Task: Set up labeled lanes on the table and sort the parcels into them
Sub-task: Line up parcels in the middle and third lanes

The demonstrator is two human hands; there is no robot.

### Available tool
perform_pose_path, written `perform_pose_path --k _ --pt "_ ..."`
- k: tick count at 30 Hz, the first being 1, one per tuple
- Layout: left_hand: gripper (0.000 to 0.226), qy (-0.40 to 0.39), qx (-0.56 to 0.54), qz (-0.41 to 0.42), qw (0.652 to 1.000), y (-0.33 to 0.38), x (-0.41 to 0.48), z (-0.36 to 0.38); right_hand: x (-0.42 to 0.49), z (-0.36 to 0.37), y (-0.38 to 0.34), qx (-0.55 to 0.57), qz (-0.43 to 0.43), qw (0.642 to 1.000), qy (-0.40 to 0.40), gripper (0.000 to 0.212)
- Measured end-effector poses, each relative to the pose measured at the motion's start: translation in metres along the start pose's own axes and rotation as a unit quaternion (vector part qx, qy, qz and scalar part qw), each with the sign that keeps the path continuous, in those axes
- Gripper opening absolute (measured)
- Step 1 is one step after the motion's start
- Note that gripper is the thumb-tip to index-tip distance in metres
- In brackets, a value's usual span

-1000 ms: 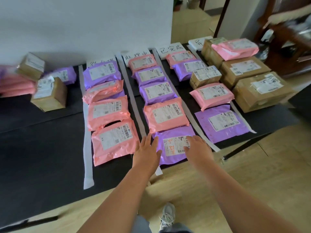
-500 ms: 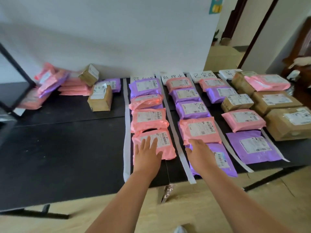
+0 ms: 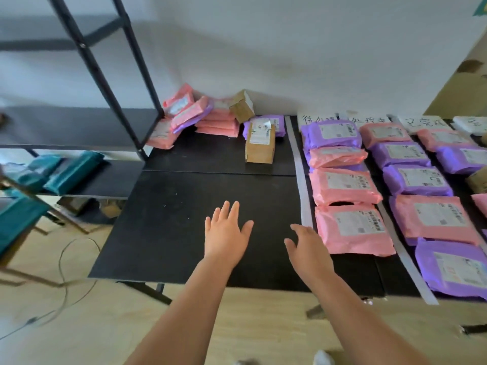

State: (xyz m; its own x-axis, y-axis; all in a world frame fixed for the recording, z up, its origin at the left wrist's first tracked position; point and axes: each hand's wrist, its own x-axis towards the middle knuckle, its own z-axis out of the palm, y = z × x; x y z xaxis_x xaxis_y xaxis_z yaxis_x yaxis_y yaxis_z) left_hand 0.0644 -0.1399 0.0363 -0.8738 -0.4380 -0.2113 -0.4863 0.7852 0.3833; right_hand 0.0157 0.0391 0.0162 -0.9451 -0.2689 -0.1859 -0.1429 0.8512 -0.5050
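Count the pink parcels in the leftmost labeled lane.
3: the far pink parcel, next to the purple parcel at the label end; the middle pink parcel; the near pink parcel, closest to the person. Others may lie hidden underneath.

Both hands (image 3: 227,237) outstretched (fingers (image 3: 228,211) spread)

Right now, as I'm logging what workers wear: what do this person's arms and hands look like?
The left hand and right hand are bare: no gloves, rings or watch show. The left arm and right arm are bare too, with no sleeve in view down to the bottom edge.
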Motion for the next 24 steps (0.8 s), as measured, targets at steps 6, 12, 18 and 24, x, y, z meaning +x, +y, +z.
perform_pose_path --k 6,12,18,24 --pt "0.064 -0.002 -0.008 -0.003 1.000 -0.039 0.022 -0.019 0.023 0.015 -0.046 0.015 -0.008 1.000 0.000 0.049" --pt "0.062 -0.002 -0.018 -0.022 1.000 -0.047 0.068 -0.034 0.089 0.015 -0.088 0.030 -0.039 0.999 0.004 0.048" --pt "0.060 0.032 -0.033 -0.036 0.998 -0.051 0.129 -0.061 0.158 0.015 -0.127 0.042 -0.073 0.996 -0.001 0.048" --pt "0.059 0.008 -0.060 -0.025 0.998 -0.049 0.174 -0.058 0.209 0.021 -0.137 0.030 -0.059 0.998 -0.010 0.047"
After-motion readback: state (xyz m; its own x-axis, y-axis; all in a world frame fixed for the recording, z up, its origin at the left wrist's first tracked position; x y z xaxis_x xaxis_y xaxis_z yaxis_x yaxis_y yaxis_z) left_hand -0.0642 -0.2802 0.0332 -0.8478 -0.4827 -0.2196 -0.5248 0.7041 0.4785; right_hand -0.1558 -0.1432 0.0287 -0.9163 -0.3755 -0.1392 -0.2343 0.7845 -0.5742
